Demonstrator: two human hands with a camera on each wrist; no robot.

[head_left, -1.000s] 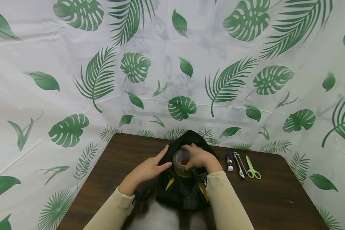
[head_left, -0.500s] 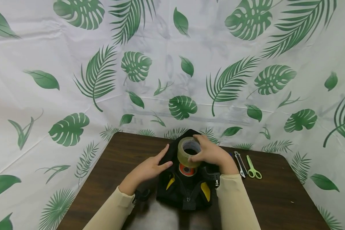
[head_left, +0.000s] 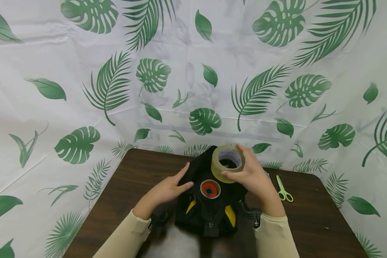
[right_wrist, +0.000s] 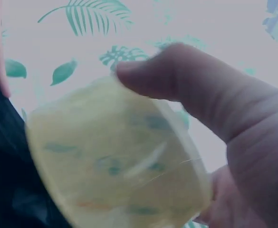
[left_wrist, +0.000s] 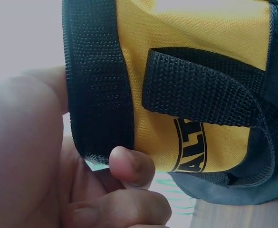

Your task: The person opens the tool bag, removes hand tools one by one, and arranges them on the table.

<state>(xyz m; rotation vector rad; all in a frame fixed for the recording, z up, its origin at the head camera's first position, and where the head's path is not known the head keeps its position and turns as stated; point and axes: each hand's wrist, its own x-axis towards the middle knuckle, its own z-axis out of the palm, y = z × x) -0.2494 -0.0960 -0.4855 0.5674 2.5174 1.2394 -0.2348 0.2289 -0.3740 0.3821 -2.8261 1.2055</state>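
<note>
A black and yellow fabric tool bag (head_left: 196, 215) stands at the middle of the table, its mouth facing up. My left hand (head_left: 166, 190) grips the bag's left rim; the left wrist view shows fingertips against the black webbing trim (left_wrist: 98, 85) beside a yellow panel (left_wrist: 234, 28). Above the bag's far right side, my right hand (head_left: 253, 173) holds a wide roll of clear packing tape (head_left: 217, 170) between thumb and fingers. The roll looks blurred in the right wrist view. A smaller roll with an orange-red core (head_left: 210, 189) lies inside the bag.
Light green scissors (head_left: 283, 190) lie on the dark wooden table (head_left: 309, 222) to the right. Part of another tool (head_left: 268, 175) shows beside my right wrist, mostly hidden. A white curtain with green leaves (head_left: 180, 71) hangs behind the table.
My right hand has lifted the packing tape out of the bag and carried it up and right, uncovering the smaller roll. My left hand stays at the rim.
</note>
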